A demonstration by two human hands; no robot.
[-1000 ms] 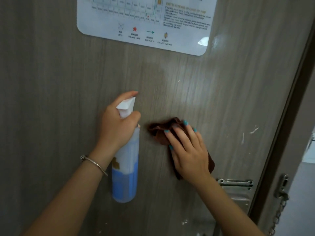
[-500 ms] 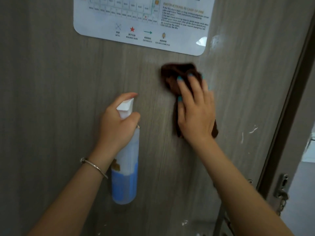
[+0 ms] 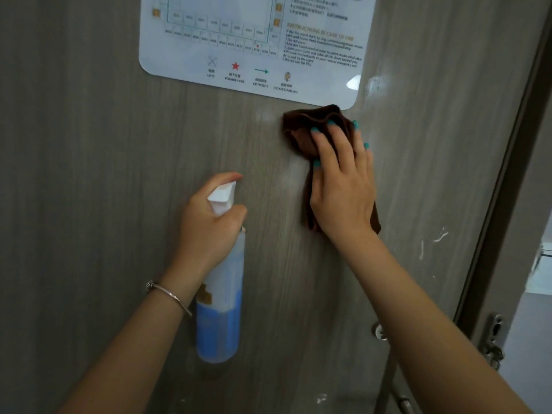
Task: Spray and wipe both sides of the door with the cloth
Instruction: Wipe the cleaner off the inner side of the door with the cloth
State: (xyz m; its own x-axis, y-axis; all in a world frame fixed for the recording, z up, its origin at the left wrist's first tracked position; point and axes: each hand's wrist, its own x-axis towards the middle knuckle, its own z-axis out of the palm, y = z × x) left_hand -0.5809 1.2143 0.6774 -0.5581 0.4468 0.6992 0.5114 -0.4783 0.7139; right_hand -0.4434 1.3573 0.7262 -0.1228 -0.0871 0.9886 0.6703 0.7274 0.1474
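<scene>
Your right hand [image 3: 343, 186] presses the brown cloth [image 3: 301, 130] flat on the door [image 3: 89, 174], just under the evacuation plan [image 3: 254, 46].
Fingers are straight and spread over the cloth, whose top edge touches the plan's lower right corner. Your left hand [image 3: 206, 225] grips the spray bottle [image 3: 219, 309] by the neck, index finger along the white nozzle [image 3: 222, 198], bottle upright, close to the door, left of the cloth. A bracelet [image 3: 167, 294] sits on that wrist.

One door [image 3: 89, 174], one cloth [image 3: 301, 130], one spray bottle [image 3: 219, 309], two hands [image 3: 340, 186].

A dark door frame [image 3: 507, 174] runs down the right, with a pale wall [image 3: 531, 339] beyond it.
</scene>
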